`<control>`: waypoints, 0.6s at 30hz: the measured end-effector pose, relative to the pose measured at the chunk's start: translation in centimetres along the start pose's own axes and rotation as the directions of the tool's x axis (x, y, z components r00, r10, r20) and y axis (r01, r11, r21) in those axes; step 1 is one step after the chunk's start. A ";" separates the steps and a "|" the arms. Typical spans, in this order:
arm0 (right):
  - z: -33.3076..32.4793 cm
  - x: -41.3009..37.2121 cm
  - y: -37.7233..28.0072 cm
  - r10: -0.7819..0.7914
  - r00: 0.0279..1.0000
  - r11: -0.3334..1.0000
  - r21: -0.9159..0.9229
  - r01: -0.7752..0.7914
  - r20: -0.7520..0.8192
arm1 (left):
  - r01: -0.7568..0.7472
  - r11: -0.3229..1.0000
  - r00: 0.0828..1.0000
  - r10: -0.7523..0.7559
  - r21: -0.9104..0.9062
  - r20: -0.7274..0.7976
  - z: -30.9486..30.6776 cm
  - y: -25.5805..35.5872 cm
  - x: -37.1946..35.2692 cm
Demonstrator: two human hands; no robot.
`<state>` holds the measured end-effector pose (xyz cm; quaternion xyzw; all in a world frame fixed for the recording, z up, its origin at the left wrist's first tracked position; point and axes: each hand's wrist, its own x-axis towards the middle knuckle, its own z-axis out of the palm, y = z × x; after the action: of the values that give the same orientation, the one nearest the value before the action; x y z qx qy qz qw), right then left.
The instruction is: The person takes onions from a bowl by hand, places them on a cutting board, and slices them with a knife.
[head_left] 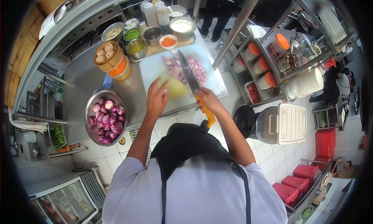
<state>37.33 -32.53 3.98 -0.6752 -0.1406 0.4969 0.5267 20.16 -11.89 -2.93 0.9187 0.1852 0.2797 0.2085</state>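
Note:
My right hand (208,101) is wrapped round the yellow handle of a large knife (189,74). The blade points away from me and lies over chopped purple onions (196,67) on a white cutting board (149,66). Near the board's front left edge, my left hand (157,98) has its fingers apart and holds nothing. A yellowish patch shows on the board between my hands. To the left, a metal bowl (90,129) holds several whole peeled purple onions (107,117).
Behind the board stand squeeze bottles (150,15), a bowl of green herbs (132,34), a bowl of orange pieces (168,41) and a bamboo steamer (101,64). A metal shelf with orange-lidded containers (262,65) and a lidded bin (291,124) are at the right. People stand beyond.

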 end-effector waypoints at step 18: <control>-2.6 -15.2 -4.6 -0.157 0.945 0.864 -0.503 -0.009 -0.287 | -0.232 0.970 0.958 0.215 0.074 0.190 5.6 -0.4 11.9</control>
<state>33.88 -42.95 15.72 -0.8531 -0.2032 0.3074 0.3694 32.56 -7.67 -2.20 0.9642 0.0736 0.2076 0.1474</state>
